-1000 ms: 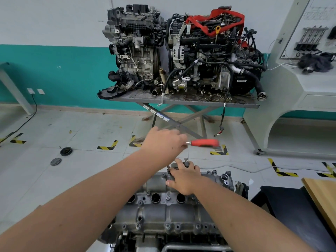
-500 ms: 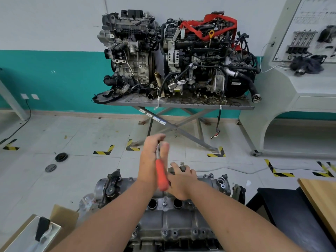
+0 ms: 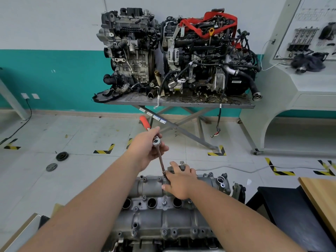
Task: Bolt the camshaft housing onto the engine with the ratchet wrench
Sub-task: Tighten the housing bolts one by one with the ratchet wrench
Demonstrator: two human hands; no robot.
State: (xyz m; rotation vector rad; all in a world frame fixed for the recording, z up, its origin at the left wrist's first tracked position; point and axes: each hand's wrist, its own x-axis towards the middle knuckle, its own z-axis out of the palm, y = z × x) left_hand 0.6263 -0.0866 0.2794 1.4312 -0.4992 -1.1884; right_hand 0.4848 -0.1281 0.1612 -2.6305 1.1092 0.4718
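Your right hand [image 3: 179, 184] hides the socket end of the long steel extension bar [image 3: 161, 161], so you cannot tell from here whether it sits on a bolt; the bar's lower tip disappears at your fingers on the far edge of the housing. The grey cast-aluminium camshaft housing [image 3: 154, 190] lies directly below you on the engine [image 3: 160, 222], whose near end is cut off by the bottom of the frame. Its surface is rough and matt, ribbed, with three round dark wells in a row down the middle and small hex bolt heads dotted along the flanges; they are too small to count surely.

Your left hand [image 3: 147, 150] is curled round the chrome head of the red-handled ratchet wrench [image 3: 153, 137], with the knurled-looking red grip sticking up and away past your knuckles. Your right hand lies on the housing with fingers bent over its far rim, near one upright bolt [image 3: 181, 162]; whether they pinch the bar is hidden.

Beyond, two assembled engines [image 3: 174, 53] stand side by side on a grey metal scissor-legged table [image 3: 179, 104], one wrapped in a red strap. Two black round discs [image 3: 57, 160] lie on the tiled floor at left.
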